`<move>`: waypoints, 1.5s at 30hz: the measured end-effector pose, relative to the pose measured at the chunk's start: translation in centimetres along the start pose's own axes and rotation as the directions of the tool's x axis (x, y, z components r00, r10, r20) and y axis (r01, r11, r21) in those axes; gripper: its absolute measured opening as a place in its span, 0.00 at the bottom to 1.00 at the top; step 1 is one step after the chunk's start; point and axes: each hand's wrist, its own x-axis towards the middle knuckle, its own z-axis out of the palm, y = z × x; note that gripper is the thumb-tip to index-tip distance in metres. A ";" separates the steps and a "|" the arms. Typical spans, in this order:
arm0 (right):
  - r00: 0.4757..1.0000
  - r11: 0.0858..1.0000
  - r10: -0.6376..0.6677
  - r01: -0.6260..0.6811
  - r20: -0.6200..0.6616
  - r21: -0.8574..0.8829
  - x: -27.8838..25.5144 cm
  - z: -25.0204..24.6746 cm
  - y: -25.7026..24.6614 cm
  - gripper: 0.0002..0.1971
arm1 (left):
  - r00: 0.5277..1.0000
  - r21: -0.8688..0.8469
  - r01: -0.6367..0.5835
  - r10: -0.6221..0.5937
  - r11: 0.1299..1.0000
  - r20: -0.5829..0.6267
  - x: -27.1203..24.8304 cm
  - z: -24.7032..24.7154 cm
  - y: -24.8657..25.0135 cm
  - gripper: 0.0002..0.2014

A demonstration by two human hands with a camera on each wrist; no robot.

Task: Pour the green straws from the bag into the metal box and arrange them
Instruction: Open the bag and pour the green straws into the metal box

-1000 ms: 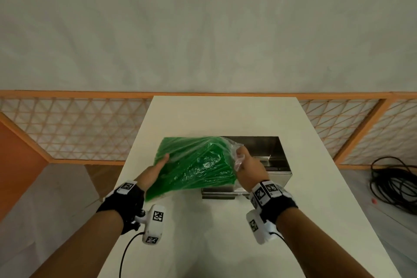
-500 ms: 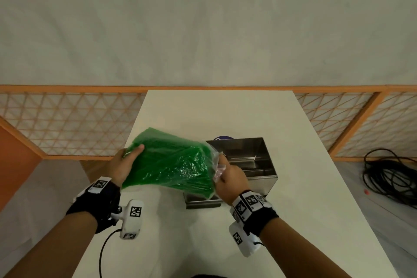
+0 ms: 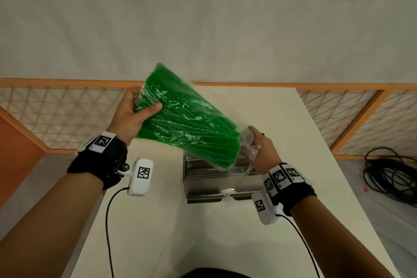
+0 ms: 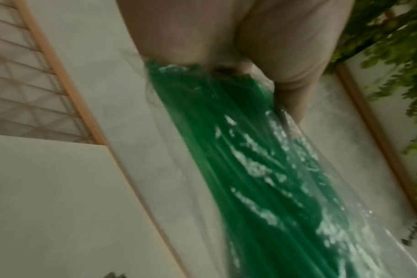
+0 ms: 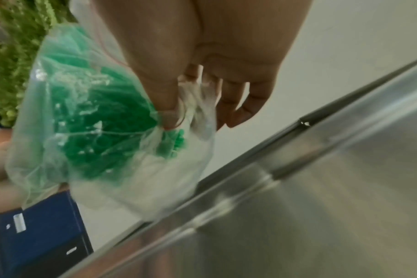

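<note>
Tilting bag [image 3: 187, 117] over box [image 3: 216, 189] | left hand [image 3: 130, 115] grips sealed end high | right hand [image 3: 261, 149] pinches mouth low (straws [image 3: 203, 142] all inside) | advice: spread mouth, keep it inside box walls, raise left slowly.

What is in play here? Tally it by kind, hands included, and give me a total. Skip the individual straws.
Hands: 2, the left hand and the right hand, each gripping one end of the bag
Bag of green straws: 1
Metal box: 1
Total: 4
</note>
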 end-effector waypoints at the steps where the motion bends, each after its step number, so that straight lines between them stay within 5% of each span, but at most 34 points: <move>1: 1.000 1.000 0.001 0.000 -0.023 0.023 -0.2 -0.4 -0.1 0.21 | 0.999 0.009 -0.032 0.032 0.999 0.008 0.2 0.3 0.4 0.19; 5: 1.000 0.999 -0.008 0.008 0.001 0.038 -0.8 -0.7 0.2 0.17 | 0.992 0.125 -0.124 0.121 0.984 0.037 0.6 1.0 0.7 0.27; 10: 0.966 0.966 0.068 -0.002 0.248 -0.259 0.1 -0.2 2.9 0.14 | 0.981 0.309 -0.029 -0.032 0.950 0.193 -0.5 1.5 -0.9 0.35; 15: 0.995 0.988 0.102 -0.103 0.015 0.119 1.0 -1.7 2.6 0.16 | 0.989 0.251 0.032 -0.068 0.967 0.134 -0.8 2.2 -2.1 0.26; 18: 0.997 0.967 0.049 -0.064 0.066 0.246 1.2 -1.6 2.0 0.31 | 0.981 0.260 -0.012 -0.039 0.965 0.190 -0.1 3.2 -1.9 0.26; 21: 0.974 0.990 0.069 -0.094 0.217 0.104 1.3 -0.8 2.2 0.50 | 0.967 0.269 -0.053 -0.018 0.962 0.254 0.7 4.2 -1.9 0.25; 24: 0.958 0.974 0.111 -0.052 0.265 -0.222 1.5 0.3 3.6 0.45 | 0.962 0.410 -0.163 0.051 0.898 0.270 0.9 5.1 -2.7 0.20; 26: 0.966 0.961 0.123 -0.058 0.229 -0.272 1.5 0.6 4.1 0.33 | 0.982 0.521 -0.170 0.097 0.836 0.165 0.3 4.9 -4.2 0.21; 29: 0.985 0.978 0.039 -0.003 0.170 -0.207 1.4 0.4 3.7 0.23 | 0.992 0.386 0.056 -0.006 0.921 -0.130 -1.7 4.3 -6.4 0.31; 31: 0.990 0.975 -0.033 0.063 0.140 -0.214 1.4 0.4 3.5 0.21 | 0.973 0.229 0.192 -0.155 0.954 -0.171 -3.2 4.6 -7.7 0.38; 34: 0.994 0.981 -0.039 0.059 0.106 -0.185 1.7 0.6 3.6 0.18 | 0.952 0.124 0.228 -0.194 0.966 -0.237 -4.9 5.7 -8.9 0.43; 38: 0.994 0.984 -0.017 0.035 0.104 -0.174 1.7 0.6 3.6 0.18 | 0.895 -0.094 0.228 -0.246 0.969 -0.372 -5.2 5.8 -9.3 0.34; 43: 0.935 0.986 0.065 -0.007 0.348 -0.164 1.5 0.2 3.5 0.35 | 0.967 0.065 0.229 -0.219 0.971 -0.133 -2.8 5.4 -7.3 0.17; 45: 0.930 0.989 0.105 -0.135 0.353 0.059 1.2 -0.4 2.3 0.38 | 0.984 0.137 0.168 -0.175 0.976 0.041 -1.9 5.9 -6.0 0.10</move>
